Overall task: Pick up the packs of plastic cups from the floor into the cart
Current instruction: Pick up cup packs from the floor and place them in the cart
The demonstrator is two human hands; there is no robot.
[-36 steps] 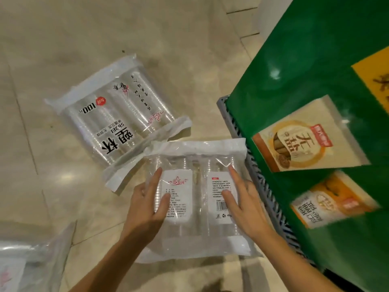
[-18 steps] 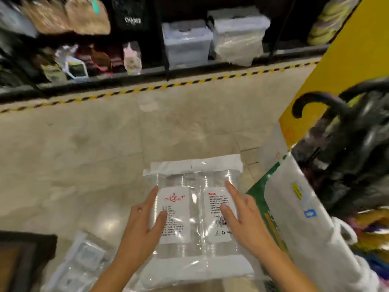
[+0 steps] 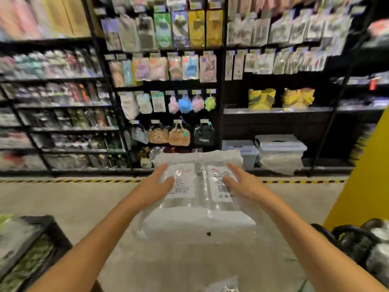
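**One camera on my head, facing the shelves**

My head camera was the only view. It looked forward and a little down across the floor toward the black shelves, blurred at the edges. My forearms reached out from the bottom of the frame, close to the lens.

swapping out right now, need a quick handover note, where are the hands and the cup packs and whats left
Left hand: gripping the left side of the pack of plastic cups, thumb on top across its white label.
Right hand: gripping the right side of the same pack, thumb by the barcode label.
Pack: off the floor, held flat at chest height, facing the shelves.
Done: this pack is picked up.
Left: it is not yet in the cart; the cart is not clearly in view, only dark items at lower right. Any other packs cannot be confirmed from here.
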